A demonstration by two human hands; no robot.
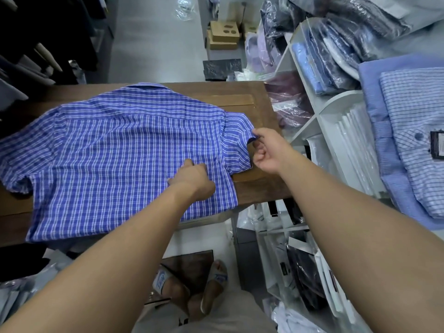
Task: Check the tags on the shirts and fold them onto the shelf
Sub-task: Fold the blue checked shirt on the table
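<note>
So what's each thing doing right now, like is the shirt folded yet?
checked shirt: spread flat on the table, back up, not folded.
sleeve: edge pinched by the right hand.
left hand: resting on the shirt; whether it has a grip on the cloth is unclear.
striped shirts: folded, stacked at right, one tag showing.
bagged shirts: in plastic, piled on the white shelf.

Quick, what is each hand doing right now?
Left hand: rests on the checked shirt; whether it grips the cloth cannot be told.
Right hand: closed, pinching the sleeve edge.
</note>
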